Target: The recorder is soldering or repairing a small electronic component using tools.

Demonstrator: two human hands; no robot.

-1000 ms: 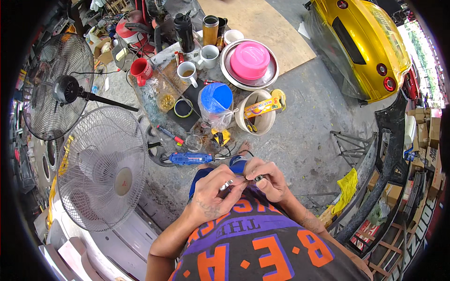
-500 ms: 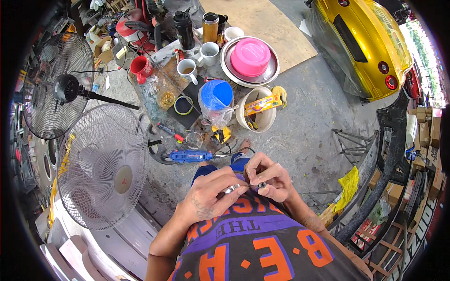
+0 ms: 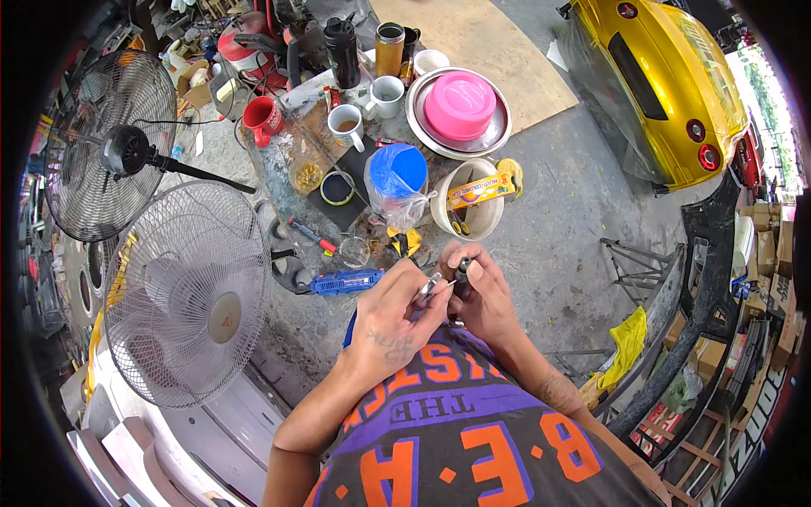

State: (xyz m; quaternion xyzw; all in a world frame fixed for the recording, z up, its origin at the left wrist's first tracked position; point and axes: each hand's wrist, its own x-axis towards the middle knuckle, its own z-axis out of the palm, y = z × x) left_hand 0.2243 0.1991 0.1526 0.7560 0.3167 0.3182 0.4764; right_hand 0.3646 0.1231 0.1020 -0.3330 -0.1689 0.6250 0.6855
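My left hand (image 3: 390, 319) is closed in a pinch on a small silver metal piece (image 3: 429, 286) with a thin pin pointing toward the other hand. Close beside it, my right hand (image 3: 483, 304) grips a dark, narrow cylindrical tool end (image 3: 462, 270). The pin's tip lies by that cylinder; whether it enters it I cannot tell. Both hands are raised in front of my shirt. To their left lies a blue rotary power tool (image 3: 345, 282), with a dark cable leading from it toward my hands. Fingers hide most of both held pieces.
Ahead is a cluttered low surface with mugs (image 3: 345, 125), a blue-lidded tub (image 3: 397, 173), a white bucket (image 3: 467, 203) holding scissors, and a pink bowl (image 3: 460, 106) on a metal basin. Two fans (image 3: 187, 296) stand at left. A yellow car body (image 3: 663, 93) is at far right.
Both hands have risen slightly, away from my body. My right hand has turned, bringing the dark cylinder more upright. The silver piece stays in my left fingers.
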